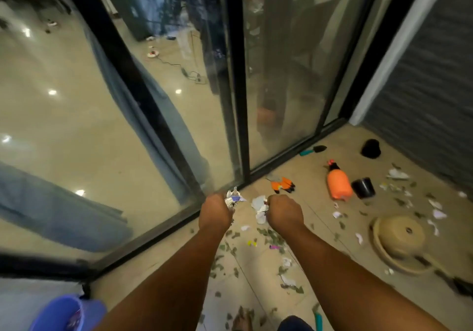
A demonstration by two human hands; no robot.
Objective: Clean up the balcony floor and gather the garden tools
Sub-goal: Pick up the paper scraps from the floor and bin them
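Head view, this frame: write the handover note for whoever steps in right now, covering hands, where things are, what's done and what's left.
Left hand: shut on crumpled paper scraps.
Right hand: shut on white paper scraps.
Purple bucket at lower left, apparently for the rubbish.
Tools lying on the floor: trowel by the door track, orange gloves, orange spray bottle, black pot, a second black pot by the wall, tan planter, a teal handle at the bottom edge.
Done: two handfuls of paper picked up.
Left: drop the handfuls, clear leaves and paper bits, gather tools.
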